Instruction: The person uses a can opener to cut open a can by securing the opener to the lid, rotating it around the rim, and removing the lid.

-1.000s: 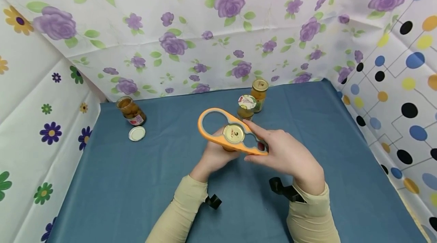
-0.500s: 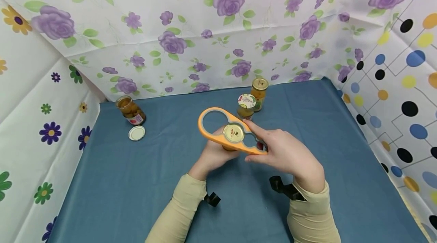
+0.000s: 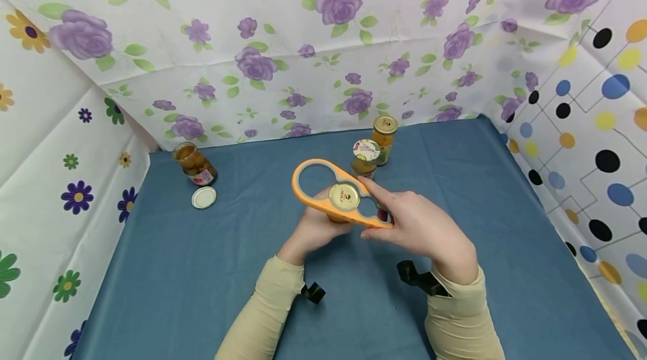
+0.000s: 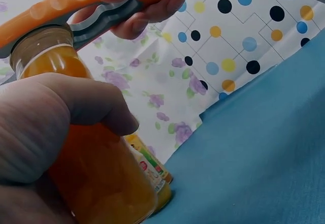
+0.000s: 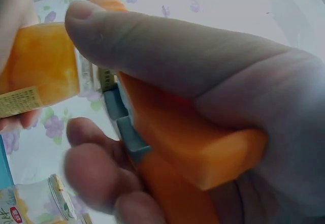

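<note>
My left hand (image 3: 315, 231) grips a glass jar (image 4: 104, 168) of orange contents, held up over the table. Its gold lid (image 3: 345, 196) sits within a middle opening of an orange and grey jar opener (image 5: 177, 132). The right hand (image 3: 424, 219) grasps the opener's handle end, with the thumb on one side and fingers on the other. In the head view, the opener's largest loop extends to the left beyond the lid. Most of the jar's body is hidden there beneath the opener and left hand.
Behind the hands stand a jar with a patterned white lid (image 3: 366, 150) and a gold-lidded jar (image 3: 384, 134). At the far left an open jar of brownish, round contents (image 3: 194, 163) stands beside a loose white lid (image 3: 204, 197). Patterned sheets surround the blue tablecloth (image 3: 202, 270).
Both hands have shifted very slightly left together with the jar and opener. Their grips look the same, and the other jars have stayed put.
</note>
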{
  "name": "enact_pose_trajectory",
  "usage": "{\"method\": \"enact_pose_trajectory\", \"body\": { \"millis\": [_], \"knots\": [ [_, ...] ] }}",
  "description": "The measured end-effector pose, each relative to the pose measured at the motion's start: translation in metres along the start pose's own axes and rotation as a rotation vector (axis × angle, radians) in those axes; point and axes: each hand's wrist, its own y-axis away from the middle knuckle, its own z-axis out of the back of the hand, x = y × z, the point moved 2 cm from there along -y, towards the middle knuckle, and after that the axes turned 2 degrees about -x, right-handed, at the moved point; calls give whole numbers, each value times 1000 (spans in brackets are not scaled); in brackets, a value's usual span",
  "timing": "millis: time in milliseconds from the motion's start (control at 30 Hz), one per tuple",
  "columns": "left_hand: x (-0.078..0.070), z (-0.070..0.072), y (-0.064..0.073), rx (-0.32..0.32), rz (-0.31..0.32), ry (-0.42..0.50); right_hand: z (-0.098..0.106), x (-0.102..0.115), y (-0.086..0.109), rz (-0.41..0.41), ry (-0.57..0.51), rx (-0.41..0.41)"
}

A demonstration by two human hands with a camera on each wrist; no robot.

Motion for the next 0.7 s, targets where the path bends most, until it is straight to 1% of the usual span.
{"method": "enact_pose_trajectory", "body": {
  "millis": [100, 167, 233, 300, 367, 433, 533, 600, 700],
  "knots": [
    [1, 2, 0, -35, 0, 4, -2, 1, -3, 4, 22, -22],
    [1, 3, -1, -62, -3, 7, -3, 3, -6, 4, 58, -35],
    [1, 5, -1, -90, 8, 14, -4, 7, -9, 1, 113, -47],
    [1, 6, -1, -123, 34, 34, -5, 12, -14, -2, 196, -61],
    [12, 8, -2, -152, 61, 62, -8, 18, -19, -5, 273, -83],
    [22, 10, -2, -179, 92, 84, -12, 21, -25, -3, 334, -127],
    [37, 14, -2, -203, 120, 100, -17, 22, -31, -3, 347, -214],
    [37, 16, -1, -211, 142, 112, -20, 21, -34, 5, 333, -279],
    [35, 18, -2, -217, 147, 120, -21, 20, -38, 31, 311, -357]
  ]
}}
